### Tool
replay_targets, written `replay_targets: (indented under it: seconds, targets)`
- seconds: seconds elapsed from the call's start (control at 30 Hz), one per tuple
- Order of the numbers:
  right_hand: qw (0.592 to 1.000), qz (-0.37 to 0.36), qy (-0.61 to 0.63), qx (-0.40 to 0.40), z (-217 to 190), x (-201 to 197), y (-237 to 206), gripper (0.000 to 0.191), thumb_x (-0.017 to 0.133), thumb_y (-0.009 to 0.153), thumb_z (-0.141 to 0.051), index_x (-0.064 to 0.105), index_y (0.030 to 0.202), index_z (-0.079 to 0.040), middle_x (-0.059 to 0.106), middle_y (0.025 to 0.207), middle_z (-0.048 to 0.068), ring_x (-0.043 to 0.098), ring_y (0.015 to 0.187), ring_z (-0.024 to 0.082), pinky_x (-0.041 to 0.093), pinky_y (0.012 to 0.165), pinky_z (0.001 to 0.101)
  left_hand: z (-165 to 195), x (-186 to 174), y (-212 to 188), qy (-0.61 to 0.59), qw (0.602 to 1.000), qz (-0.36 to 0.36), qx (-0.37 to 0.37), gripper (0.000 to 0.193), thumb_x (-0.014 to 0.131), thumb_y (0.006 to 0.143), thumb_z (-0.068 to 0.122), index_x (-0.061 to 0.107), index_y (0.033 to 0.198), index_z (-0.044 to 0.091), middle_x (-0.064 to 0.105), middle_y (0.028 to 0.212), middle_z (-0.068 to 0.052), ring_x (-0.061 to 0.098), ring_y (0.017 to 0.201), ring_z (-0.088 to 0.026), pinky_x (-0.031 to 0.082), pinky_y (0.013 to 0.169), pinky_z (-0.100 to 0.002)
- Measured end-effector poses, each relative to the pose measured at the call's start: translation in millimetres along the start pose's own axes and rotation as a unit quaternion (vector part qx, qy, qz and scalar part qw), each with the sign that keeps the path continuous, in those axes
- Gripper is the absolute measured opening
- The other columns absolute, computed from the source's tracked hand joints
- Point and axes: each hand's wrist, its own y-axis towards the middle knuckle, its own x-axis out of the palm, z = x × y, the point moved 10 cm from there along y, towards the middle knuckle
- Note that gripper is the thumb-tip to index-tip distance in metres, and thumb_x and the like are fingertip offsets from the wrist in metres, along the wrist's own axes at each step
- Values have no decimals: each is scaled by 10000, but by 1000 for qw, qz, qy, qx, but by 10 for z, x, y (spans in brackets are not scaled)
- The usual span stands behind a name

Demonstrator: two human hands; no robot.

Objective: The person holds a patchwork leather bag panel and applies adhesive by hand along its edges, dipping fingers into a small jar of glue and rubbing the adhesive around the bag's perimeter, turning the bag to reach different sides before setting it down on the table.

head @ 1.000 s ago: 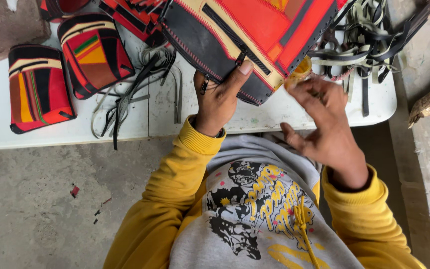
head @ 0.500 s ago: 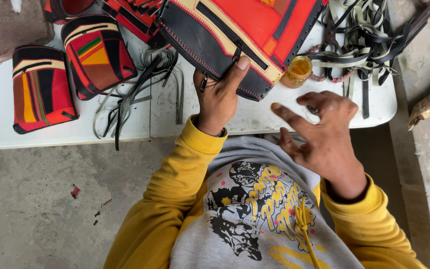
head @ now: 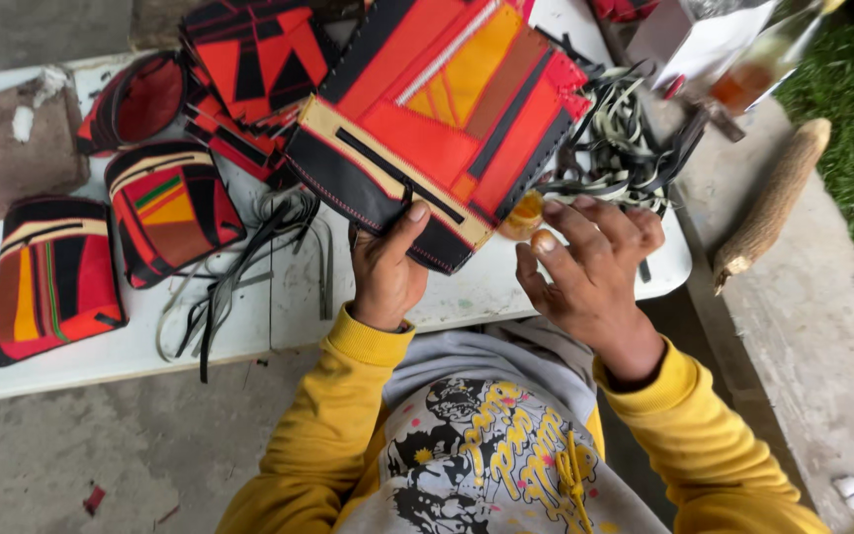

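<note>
A large patchwork bag panel (head: 437,119) in red, orange and black, with a cream band and a black zip strip along its near edge, lies tilted over the white table (head: 71,366). The left hand (head: 387,267) clamps its near corner, thumb pressed on top by the zip strip and fingers tucked underneath, out of sight. Just right of that grip, the right hand (head: 590,272) hovers with fingers spread and loosely curled, closed on nothing; its fingertips look smeared with something amber, though the view is too soft to be sure. Between the two hands, touching the panel's lower edge, sits a small amber jar (head: 524,216), partly hidden by the right hand.

Beyond the right hand, a tangle of black and pale straps (head: 625,148) covers the table's end. Left of the grip, loose dark cords (head: 249,267) trail toward the table edge. Further left stand two finished pouches: a striped pouch (head: 172,208) nearer the grip, and a second pouch (head: 51,282) at the far side. Above them, a red-lined open pouch (head: 140,99) and more patchwork pieces (head: 254,69) lie partly under the panel. Well off to the right, a dried corn cob (head: 771,203) rests on the concrete.
</note>
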Motion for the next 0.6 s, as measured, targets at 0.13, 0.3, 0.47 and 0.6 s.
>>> replay_targets:
  seconds: [0.13, 0.3, 0.47, 0.6]
  targets:
    - [994, -41, -50, -93, -21, 70, 352, 643, 781, 916, -104, 470, 1468, -218, 691, 1312, 21, 596, 1250, 258, 266, 1055, 532, -108, 53, 35, -52, 997, -8, -52, 526, 653, 958, -55, 511, 1458, 24, 612, 1389, -95, 597, 1287, -225, 476, 1127, -408]
    - [977, -111, -98, -151, 31, 199, 776, 625, 751, 930, -128, 544, 1520, -130, 637, 937, -41, 626, 1024, 187, 283, 1088, 558, -152, 144, 324, -52, 994, -41, -89, 542, 647, 989, 46, 471, 1502, 60, 583, 1424, -108, 584, 1321, -251, 513, 1126, -419]
    - [984, -154, -53, -70, 555, 293, 1392, 756, 767, 900, -64, 464, 1592, -58, 667, 947, -6, 640, 947, 207, 291, 1192, 559, -272, 453, 416, -178, 936, -155, -263, 634, 527, 1031, 537, 464, 1488, 103, 633, 1335, -190, 634, 1180, -285, 622, 836, -482]
    - [972, -231, 36, 7, 933, 339, 1645, 861, 825, 795, -130, 420, 1547, -21, 732, 1050, 129, 655, 996, 353, 245, 1118, 574, -68, 478, -5, 210, 874, -278, -338, 677, 621, 975, 450, 423, 1520, 101, 579, 1416, -7, 653, 1127, -232, 598, 663, -462]
